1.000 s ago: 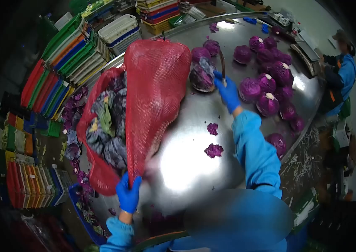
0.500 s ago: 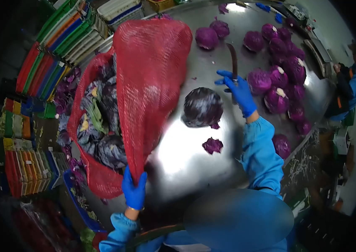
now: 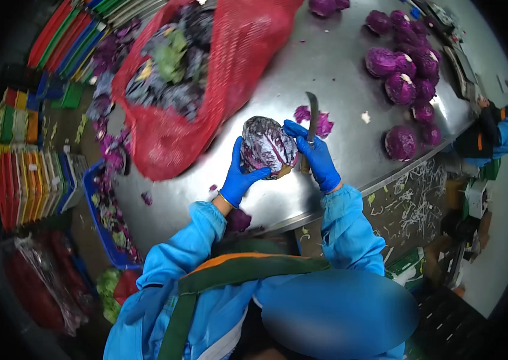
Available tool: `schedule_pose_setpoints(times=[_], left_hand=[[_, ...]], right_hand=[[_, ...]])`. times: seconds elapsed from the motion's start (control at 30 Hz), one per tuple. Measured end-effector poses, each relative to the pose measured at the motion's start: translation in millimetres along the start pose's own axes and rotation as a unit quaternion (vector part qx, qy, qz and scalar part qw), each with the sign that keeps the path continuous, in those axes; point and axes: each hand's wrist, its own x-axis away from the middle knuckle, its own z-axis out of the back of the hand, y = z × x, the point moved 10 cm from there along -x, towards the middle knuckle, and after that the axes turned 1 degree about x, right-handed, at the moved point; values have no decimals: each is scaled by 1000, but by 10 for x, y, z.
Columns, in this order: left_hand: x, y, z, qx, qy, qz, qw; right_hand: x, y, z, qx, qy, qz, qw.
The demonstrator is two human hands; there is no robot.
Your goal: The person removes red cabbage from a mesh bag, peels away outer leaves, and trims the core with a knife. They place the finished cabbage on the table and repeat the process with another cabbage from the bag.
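A dark, pale-veined cabbage (image 3: 267,147) is beside a curved knife (image 3: 312,114).

Left hand (image 3: 240,182) cups dark cabbage (image 3: 267,144); right hand (image 3: 321,163) grips curved knife (image 3: 312,114) beside it.

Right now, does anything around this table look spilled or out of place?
Yes: pale scraps lie strewn across the floor beyond the table's right edge, looking spilled rather than collected. Torn purple leaves near the knife lie loose too, though they look like ordinary trimmings.
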Motion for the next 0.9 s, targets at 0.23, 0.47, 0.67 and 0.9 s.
schedule_pose_setpoints(times=[0.23, 0.47, 0.67, 0.9], left_hand=[[2042, 561, 1305, -20, 208, 199, 957], [3510, 583, 2816, -203, 382, 184, 882], [3567, 779, 3295, -382, 491, 10, 783], [3120, 769, 3495, -243, 463, -56, 850]], right_hand=[[430, 841, -2032, -78, -120, -158, 977], [469, 1812, -3828, 196, -242, -129, 942], [673, 1191, -3759, 493, -217, 8, 843], [888, 1250, -4152, 420, -313, 59, 850]])
